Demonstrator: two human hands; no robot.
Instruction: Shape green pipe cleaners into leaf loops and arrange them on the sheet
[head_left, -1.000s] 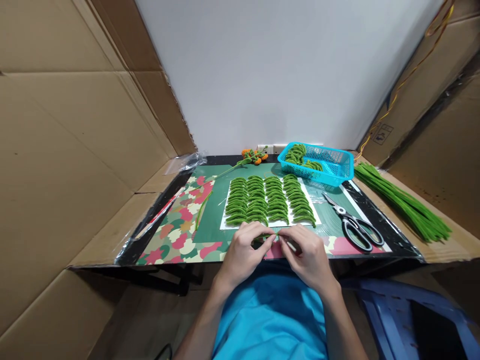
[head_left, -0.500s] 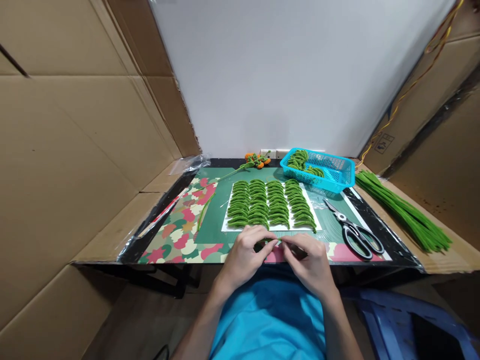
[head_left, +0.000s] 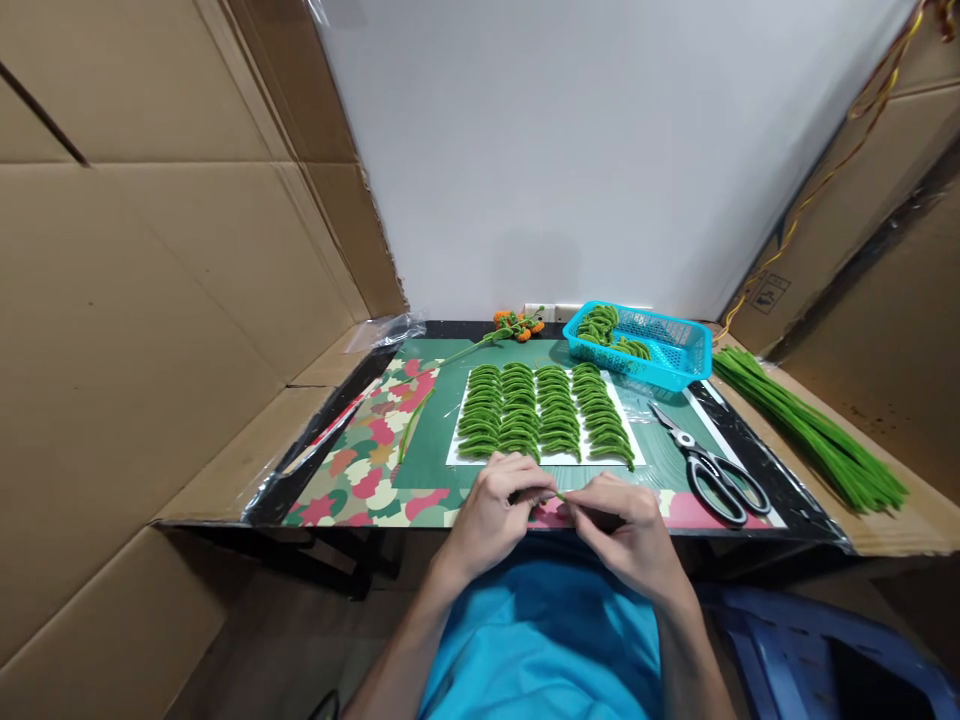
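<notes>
Centrally, at the near edge of the mat [head_left: 420, 475], the left hand [head_left: 495, 505] and right hand [head_left: 622, 520] grip a small green piece [head_left: 561, 496] between their fingertips. Four columns of curved green pieces [head_left: 519, 410] lie on the white sheet [head_left: 639, 452] beyond; scissors [head_left: 709, 465] rest to the right.

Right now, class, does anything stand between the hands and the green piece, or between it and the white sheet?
No, nothing visible. The left hand and right hand hold the green piece; only fingers and mat show before the white sheet. The scissors lie to the right.
</notes>
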